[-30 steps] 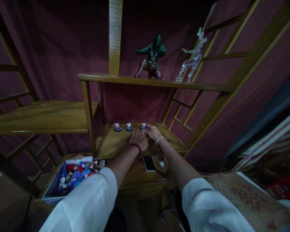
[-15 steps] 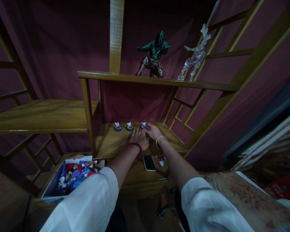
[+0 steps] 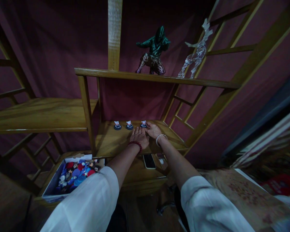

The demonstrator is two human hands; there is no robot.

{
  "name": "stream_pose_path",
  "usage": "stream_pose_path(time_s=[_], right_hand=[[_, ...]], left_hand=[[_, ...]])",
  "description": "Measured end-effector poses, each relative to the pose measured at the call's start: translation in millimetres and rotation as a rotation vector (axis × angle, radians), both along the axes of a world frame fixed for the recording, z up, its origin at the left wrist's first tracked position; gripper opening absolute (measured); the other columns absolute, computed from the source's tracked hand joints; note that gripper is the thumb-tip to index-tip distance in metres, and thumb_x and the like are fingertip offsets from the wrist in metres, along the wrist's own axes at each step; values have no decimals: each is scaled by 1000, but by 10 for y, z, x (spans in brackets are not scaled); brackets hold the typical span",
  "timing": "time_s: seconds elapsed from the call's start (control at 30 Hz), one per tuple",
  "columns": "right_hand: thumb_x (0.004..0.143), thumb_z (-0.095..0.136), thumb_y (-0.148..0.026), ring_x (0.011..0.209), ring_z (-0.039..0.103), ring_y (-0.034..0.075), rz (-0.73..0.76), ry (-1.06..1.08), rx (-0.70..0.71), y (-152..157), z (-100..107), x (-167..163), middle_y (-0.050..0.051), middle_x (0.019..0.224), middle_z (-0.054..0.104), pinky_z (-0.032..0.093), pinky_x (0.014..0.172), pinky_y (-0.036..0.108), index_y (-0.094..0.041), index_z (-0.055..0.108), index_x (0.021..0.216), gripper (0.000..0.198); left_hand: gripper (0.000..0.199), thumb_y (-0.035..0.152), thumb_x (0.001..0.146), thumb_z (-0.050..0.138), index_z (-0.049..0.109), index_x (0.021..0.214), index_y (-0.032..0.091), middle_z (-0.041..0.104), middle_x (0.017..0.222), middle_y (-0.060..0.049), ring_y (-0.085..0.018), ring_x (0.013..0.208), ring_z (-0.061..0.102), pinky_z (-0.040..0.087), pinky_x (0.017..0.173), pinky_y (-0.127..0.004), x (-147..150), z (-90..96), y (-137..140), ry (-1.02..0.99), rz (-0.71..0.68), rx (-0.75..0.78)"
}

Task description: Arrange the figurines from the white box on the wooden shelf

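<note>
Three small white-headed figurines on dark round bases stand in a row on the wooden shelf: the left figurine (image 3: pixel 117 125), the middle figurine (image 3: pixel 129 125) and the right figurine (image 3: pixel 143 123). The right one stands a wider gap away from the other two. My right hand (image 3: pixel 153 131) has its fingers closed at the right side of that figurine, hiding part of its base. Just in front of it, my left hand (image 3: pixel 139 138) lies palm down with fingers stretched out, close to the base; whether it touches the base I cannot tell.
Below at left sits an open box (image 3: pixel 50 196) full of small colourful figures. A phone (image 3: pixel 149 161) lies on the lower ledge. On the upper shelf (image 3: pixel 135 76) stand a green hooded figure (image 3: pixel 154 51) and a clear deer ornament (image 3: pixel 195 58). Wooden posts frame the compartment.
The view has shifted very slightly. Both hands and the three figurines look the same as before.
</note>
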State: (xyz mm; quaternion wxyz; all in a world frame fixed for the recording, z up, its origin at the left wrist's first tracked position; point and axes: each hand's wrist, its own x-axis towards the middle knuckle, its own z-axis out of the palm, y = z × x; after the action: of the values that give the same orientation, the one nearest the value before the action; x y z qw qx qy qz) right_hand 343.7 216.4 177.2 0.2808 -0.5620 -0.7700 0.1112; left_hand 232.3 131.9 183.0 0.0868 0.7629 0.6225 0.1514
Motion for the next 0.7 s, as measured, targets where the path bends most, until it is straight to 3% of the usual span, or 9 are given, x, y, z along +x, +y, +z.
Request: stream_pose_path(time_s=[0.7], right_hand=[[69,60,-20,98,56,15,47,212,-59,37,-88,35,4,105,62,44,88,30,-22,51,111,43]], left_hand=[[61,40,82,20,21,133,7,21,141,-10,-22,130,11,7,106,-39,-16,-15,8,11,-12,4]])
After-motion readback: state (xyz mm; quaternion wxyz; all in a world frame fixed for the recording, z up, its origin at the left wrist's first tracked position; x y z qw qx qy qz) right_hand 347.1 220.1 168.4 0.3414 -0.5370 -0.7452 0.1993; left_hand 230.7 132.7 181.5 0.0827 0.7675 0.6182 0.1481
